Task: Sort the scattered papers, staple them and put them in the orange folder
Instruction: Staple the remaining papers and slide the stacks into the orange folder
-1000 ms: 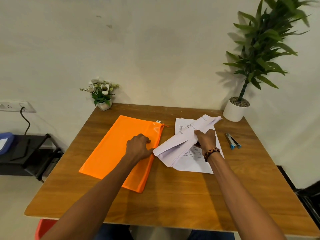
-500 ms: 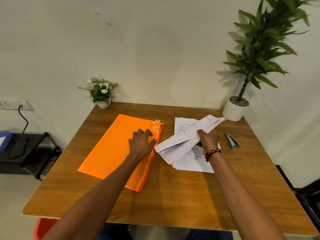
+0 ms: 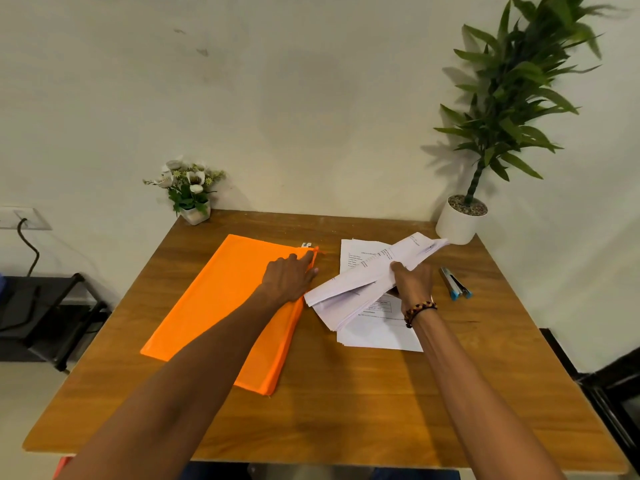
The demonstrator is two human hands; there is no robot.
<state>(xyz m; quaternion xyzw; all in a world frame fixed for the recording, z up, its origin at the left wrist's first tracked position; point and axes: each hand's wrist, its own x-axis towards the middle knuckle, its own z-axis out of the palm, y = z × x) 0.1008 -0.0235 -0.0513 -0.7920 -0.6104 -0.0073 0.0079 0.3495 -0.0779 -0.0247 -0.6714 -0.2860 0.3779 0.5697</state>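
Two hands over wooden table point(image 3: 346, 403): left hand point(image 3: 289, 279) lies on the far right corner of the orange folder point(image 3: 221, 306), fingers stretched out toward the zipper pull point(image 3: 317, 252), whether they pinch it can't tell. Right hand point(image 3: 414, 284) grips a bent bundle of papers point(image 3: 360, 282), raised over more sheets point(image 3: 381, 332) lying flat, just right of the folder. Stapler point(image 3: 453, 284) lies right of the papers; white pot plant point(image 3: 460, 220) far right corner, small flower pot point(image 3: 194, 194) far left.

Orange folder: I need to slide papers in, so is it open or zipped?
Looks zipped. The orange folder lies flat, edge unparted, left hand reaching its zip pull.
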